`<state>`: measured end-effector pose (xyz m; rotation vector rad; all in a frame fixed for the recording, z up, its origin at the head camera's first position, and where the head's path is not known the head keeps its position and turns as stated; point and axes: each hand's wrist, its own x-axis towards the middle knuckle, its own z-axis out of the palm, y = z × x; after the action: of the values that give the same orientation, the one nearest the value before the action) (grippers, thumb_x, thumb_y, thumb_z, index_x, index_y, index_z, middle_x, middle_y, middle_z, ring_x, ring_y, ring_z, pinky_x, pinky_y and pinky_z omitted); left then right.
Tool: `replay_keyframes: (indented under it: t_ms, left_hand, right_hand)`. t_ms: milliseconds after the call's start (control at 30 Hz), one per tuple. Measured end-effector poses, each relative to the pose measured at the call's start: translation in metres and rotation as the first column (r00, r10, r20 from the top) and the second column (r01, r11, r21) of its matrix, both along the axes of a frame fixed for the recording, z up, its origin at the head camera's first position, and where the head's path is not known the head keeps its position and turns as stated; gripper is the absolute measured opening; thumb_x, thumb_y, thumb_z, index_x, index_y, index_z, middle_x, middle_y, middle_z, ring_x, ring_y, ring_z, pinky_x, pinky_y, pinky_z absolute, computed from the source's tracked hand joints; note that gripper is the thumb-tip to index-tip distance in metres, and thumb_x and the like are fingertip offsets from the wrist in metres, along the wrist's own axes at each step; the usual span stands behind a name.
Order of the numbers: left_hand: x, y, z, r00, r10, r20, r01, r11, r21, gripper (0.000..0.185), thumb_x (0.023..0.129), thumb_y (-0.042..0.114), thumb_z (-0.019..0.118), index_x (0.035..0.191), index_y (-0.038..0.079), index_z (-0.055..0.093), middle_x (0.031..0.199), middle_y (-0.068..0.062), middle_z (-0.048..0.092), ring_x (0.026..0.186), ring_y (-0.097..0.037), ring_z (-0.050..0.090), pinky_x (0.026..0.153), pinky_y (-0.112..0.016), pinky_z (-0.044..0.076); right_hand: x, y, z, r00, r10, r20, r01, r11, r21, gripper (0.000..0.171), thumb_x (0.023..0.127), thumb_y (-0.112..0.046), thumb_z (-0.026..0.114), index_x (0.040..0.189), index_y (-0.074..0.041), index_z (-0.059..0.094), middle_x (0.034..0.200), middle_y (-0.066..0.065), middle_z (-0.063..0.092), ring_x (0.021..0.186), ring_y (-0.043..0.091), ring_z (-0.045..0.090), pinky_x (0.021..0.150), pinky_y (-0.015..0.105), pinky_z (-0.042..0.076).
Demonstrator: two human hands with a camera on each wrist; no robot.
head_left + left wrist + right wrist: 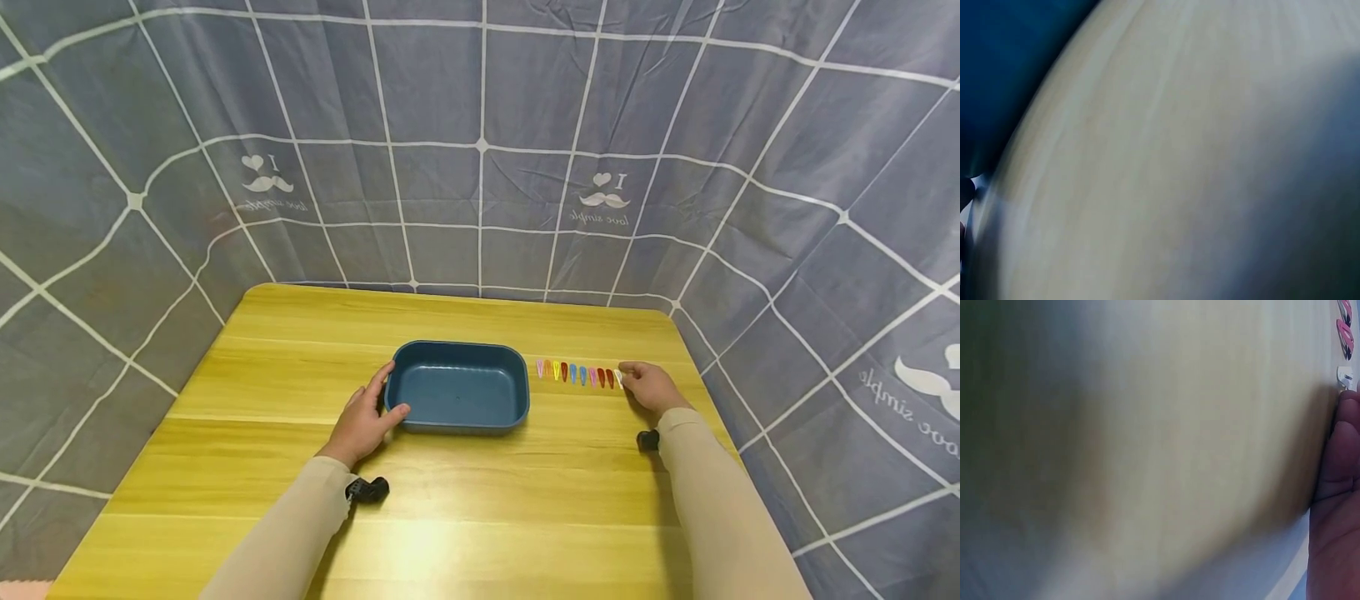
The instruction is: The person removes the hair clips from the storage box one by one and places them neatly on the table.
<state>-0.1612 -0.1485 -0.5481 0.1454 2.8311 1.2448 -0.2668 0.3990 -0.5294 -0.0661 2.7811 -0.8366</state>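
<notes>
Blue tray: a shallow rectangular dish with rounded corners and a matt dark-blue inside, nothing in it; it sits near the middle of the bench.
Left hand: at the tray's 9 o'clock side, fingers curled over its left rim and thumb against the near corner, holding it.
Row of clips: small hair clips lying side by side at the tray's 3 o'clock, in pink, yellow, red, blue and orange, all pointing the same way, clear of the tray.
White clip: the last of the row, at its 3 o'clock end; it also shows small at the right wrist view's edge.
Right hand: fingertips bent narrow onto the white clip, touching it; whether they pinch it I cannot tell.
Bench: yellow wood-grain top with rounded far corners.
Room: a grey-blue cloth with a white grid and moustache prints hangs at 9, 12 and 3 o'clock around the bench.
</notes>
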Motion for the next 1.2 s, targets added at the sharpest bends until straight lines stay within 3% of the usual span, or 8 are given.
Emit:
replay_keyframes:
  t_ms: [267,500,633,767,967,1200]
  left_hand:
    - [0.000,0.001,0.000,1.000,-0.008,0.005,0.008,1.000,0.004,0.086,0.101,0.051,0.067,0.170,0.030,0.019,0.164,-0.025,0.042,0.152,-0.063,0.025,0.121,-0.079,0.023]
    - [-0.001,0.001,-0.001,0.999,-0.038,0.000,0.038,0.999,0.021,0.086,0.103,0.046,0.066,0.171,0.027,0.016,0.167,-0.025,0.038,0.151,-0.056,0.034,0.128,-0.071,0.014]
    - [-0.002,0.000,-0.002,0.998,-0.053,0.019,0.052,0.997,0.056,0.085,0.104,0.044,0.065,0.171,0.029,0.014,0.171,-0.022,0.031,0.155,-0.056,0.027,0.129,-0.072,0.010]
    - [-0.003,-0.003,-0.001,0.997,-0.074,0.036,0.069,0.991,0.118,0.083,0.107,0.040,0.061,0.172,0.029,0.010,0.171,-0.024,0.030,0.156,-0.055,0.025,0.125,-0.075,0.018]
    - [-0.006,-0.010,0.010,0.993,-0.090,0.073,0.074,0.977,0.199,0.073,0.112,0.036,0.050,0.171,0.021,0.010,0.165,-0.026,0.039,0.153,-0.050,0.038,0.123,-0.070,0.030]
    - [-0.004,-0.034,0.023,0.996,-0.076,0.056,0.072,0.995,0.067,0.065,0.114,0.043,0.042,0.169,0.013,0.023,0.164,-0.024,0.042,0.149,-0.050,0.043,0.120,-0.070,0.035]
  right_hand:
    - [0.002,0.001,0.001,1.000,-0.021,0.023,0.021,1.000,-0.007,0.045,0.110,-0.021,0.047,0.147,0.003,0.057,0.143,0.030,0.061,0.131,0.049,0.057,0.113,0.062,0.046]
    - [0.004,0.007,-0.001,0.999,-0.046,0.026,0.046,0.999,-0.022,0.045,0.111,-0.022,0.047,0.147,0.004,0.056,0.138,0.030,0.064,0.128,0.048,0.060,0.111,0.061,0.048]
    - [0.004,0.009,-0.003,0.997,-0.079,0.022,0.080,0.996,-0.050,0.045,0.111,-0.019,0.046,0.147,0.006,0.055,0.129,0.028,0.070,0.121,0.044,0.065,0.105,0.056,0.053]
    - [0.007,0.011,-0.001,0.995,-0.098,0.003,0.098,0.994,-0.054,0.046,0.111,-0.019,0.045,0.147,0.009,0.053,0.127,0.029,0.070,0.118,0.043,0.066,0.101,0.053,0.055]
    - [0.014,0.013,0.006,0.997,-0.071,-0.039,0.071,0.997,-0.010,0.048,0.111,-0.022,0.043,0.148,0.008,0.052,0.135,0.032,0.065,0.124,0.049,0.063,0.108,0.061,0.050]
    - [0.025,0.015,0.017,0.997,-0.043,-0.071,0.047,0.997,0.054,0.048,0.112,-0.022,0.044,0.150,0.008,0.050,0.136,0.034,0.063,0.122,0.051,0.062,0.105,0.063,0.051]
